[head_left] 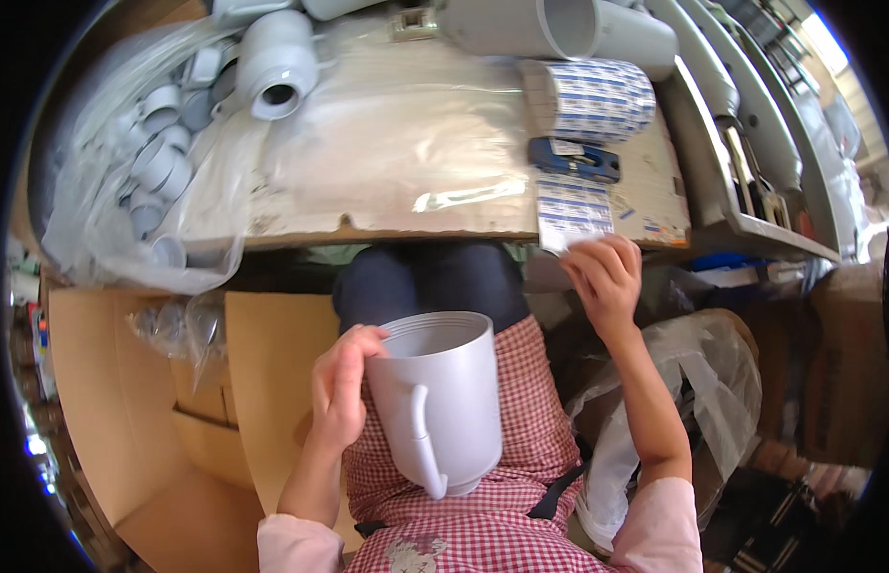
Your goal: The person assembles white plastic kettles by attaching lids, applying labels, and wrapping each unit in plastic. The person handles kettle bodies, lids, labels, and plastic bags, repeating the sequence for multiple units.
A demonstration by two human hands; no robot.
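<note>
Above my lap, tilted, is a light grey plastic jug-like container [463, 401] with a side handle and an open, ridged mouth. My left hand [343, 382] grips it at the rim, thumb and fingers closed on its left side. At the table's front edge, my right hand [607, 277] pinches the loose end of a label strip [572, 210] printed in blue and white. That strip runs back under a dark blue hand-sized tool [575, 159] toward a label roll [597, 99] lying on its side.
A clear plastic bag of small grey cup-shaped parts [162, 170] lies at the table's left. Beside it is another grey container [274, 62]; larger ones [506, 27] lie at the back. A grey crate [707, 158] stands right. Below are an open cardboard box [110, 382] and a plastic-lined bin [736, 358].
</note>
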